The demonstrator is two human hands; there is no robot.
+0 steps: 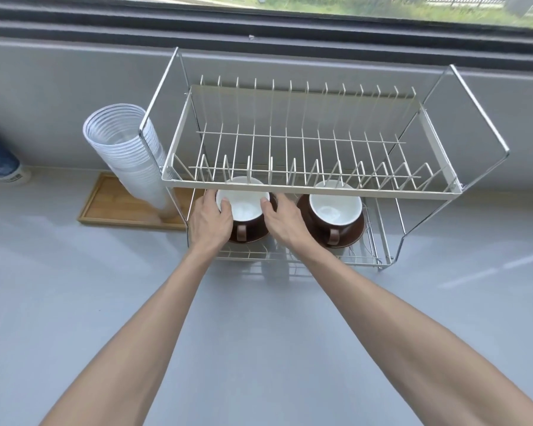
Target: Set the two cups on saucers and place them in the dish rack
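- Head cam: both arms stretched fwd, left hand [210, 222] and right hand [285, 221] gripping the left cup [243, 207] on either side.
- It's on its saucer [250, 236], dish rack [305, 192] lower shelf, approx 12 o'clock.
- Right cup [335, 209] w/ saucer sits at 3 o'clock of it.

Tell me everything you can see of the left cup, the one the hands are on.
The left cup is brown outside and white inside, apparently glazed ceramic, empty and upright. Its brown handle points toward the camera. It sits on a brown saucer on the lower shelf of the dish rack, partly under the upper shelf's front rail. The left hand and right hand flank it, fingertips touching the rim on either side. The other cup stands apart to its right.
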